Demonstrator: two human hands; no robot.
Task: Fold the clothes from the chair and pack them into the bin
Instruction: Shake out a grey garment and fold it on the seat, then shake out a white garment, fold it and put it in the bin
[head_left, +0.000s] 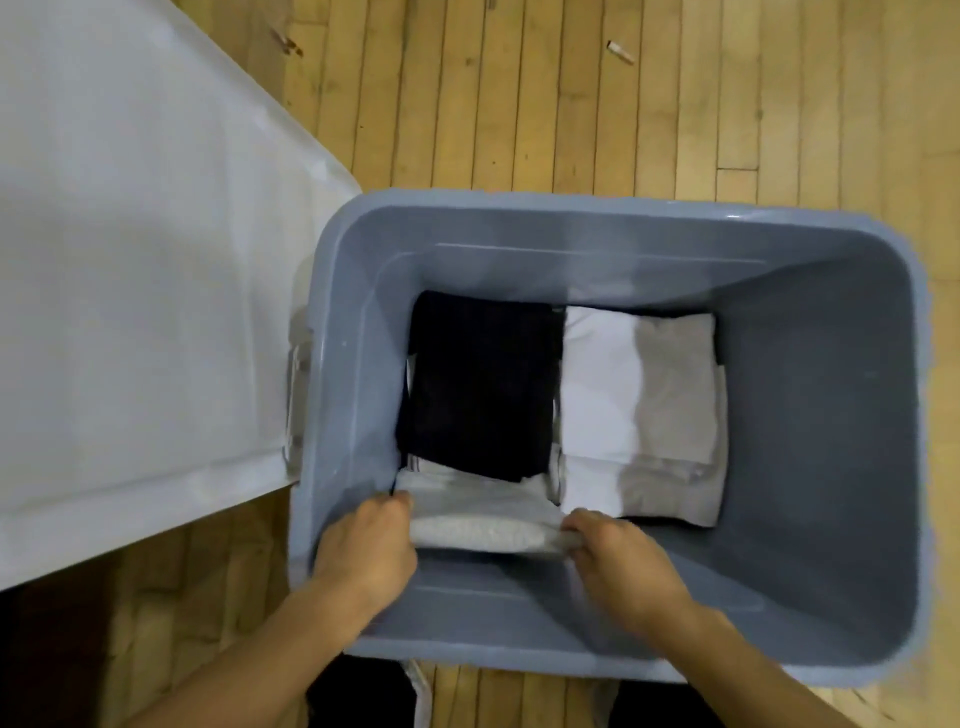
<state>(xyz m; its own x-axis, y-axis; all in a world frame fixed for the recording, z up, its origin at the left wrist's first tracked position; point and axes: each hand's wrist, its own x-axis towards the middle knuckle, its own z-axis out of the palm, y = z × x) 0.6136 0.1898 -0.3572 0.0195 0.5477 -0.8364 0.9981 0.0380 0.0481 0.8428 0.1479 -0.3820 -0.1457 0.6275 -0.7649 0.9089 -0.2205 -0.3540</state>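
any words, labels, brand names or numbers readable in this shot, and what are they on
None can be read.
The grey bin shows no label or moulded text.
The folded black garment and the folded white and grey clothes show no print or tag.
The light folded piece held by the left hand and the right hand is plain.
The white cloth beside the bin is blank.

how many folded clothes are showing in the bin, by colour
black: 1, the black garment at the bin's left
white and beige: 2, the upper piece and the lower piece on the right
light grey: 1, the folded piece held by the left hand and right hand
total: 4 visible
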